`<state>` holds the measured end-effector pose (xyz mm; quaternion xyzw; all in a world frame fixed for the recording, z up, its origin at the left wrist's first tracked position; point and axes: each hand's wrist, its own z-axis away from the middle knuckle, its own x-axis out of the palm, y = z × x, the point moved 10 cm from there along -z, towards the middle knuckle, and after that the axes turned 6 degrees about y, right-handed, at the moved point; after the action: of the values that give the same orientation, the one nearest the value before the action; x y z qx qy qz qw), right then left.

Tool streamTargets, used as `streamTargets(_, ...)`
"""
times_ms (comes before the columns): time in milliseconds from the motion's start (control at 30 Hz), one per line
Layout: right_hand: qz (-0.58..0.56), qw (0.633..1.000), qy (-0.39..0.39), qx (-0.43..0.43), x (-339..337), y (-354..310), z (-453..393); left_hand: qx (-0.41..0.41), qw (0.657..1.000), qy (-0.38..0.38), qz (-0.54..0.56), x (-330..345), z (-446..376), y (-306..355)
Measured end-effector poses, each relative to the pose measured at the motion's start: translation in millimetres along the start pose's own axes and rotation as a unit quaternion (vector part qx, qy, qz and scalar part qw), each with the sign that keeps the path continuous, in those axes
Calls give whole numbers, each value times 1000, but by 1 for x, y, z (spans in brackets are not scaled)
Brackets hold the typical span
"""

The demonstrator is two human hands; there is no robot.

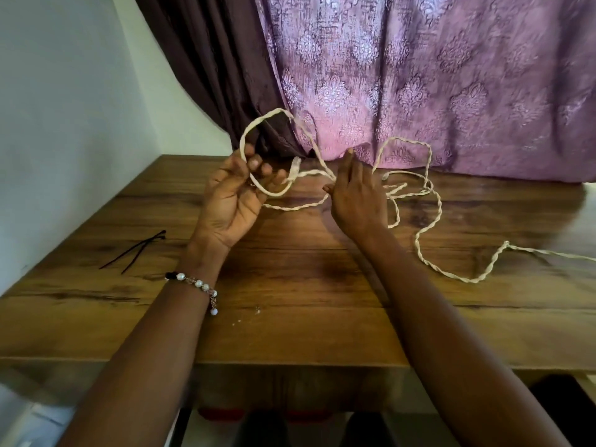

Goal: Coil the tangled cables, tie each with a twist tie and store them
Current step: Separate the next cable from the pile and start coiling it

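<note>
A long cream twisted cable [429, 253] trails in loose bends across the wooden table [290, 317] and runs off the right edge. My left hand [235, 198] is raised palm-up above the table and grips a loop of the cable, which arcs up in front of the curtain. My right hand [354, 195], seen from the back, pinches the cable where the loop crosses, just right of the left hand. More tangled turns of cable lie behind the right hand. Two black ties [135, 250] lie crossed on the table at the left.
A purple patterned curtain [451, 75] and a dark brown one [219, 59] hang right behind the table's far edge. A white wall stands at the left. A beaded bracelet [196, 283] circles my left wrist. A few small crumbs lie near the table's front middle.
</note>
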<state>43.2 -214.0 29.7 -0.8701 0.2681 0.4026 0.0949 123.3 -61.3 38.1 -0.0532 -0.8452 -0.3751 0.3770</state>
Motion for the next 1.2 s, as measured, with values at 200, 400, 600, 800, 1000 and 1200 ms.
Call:
streamTargets(200, 104, 991, -43, -78, 9, -29, 14, -58, 980, -64, 180, 20, 8, -1)
streamTargets(400, 107, 990, -73, -62, 26, -23, 20, -16, 970, -8, 241, 3, 10, 24)
streamTargets(600, 84, 989, -83, -87, 29, -35, 16, 31, 996, 79, 29, -9, 0, 12)
streamTargets(800, -59, 971, -44, -227, -9, -49, 21, 68, 961, 227, -145, -37, 2, 16)
streamTargets(1000, -284, 922, 12, -262, -30, -45, 19, 119, 954, 213, -173, -40, 2, 31)
streamTargets(1200, -297, 911, 75, -276, -38, -61, 19, 162, 899, 131, -384, -19, 2, 36)
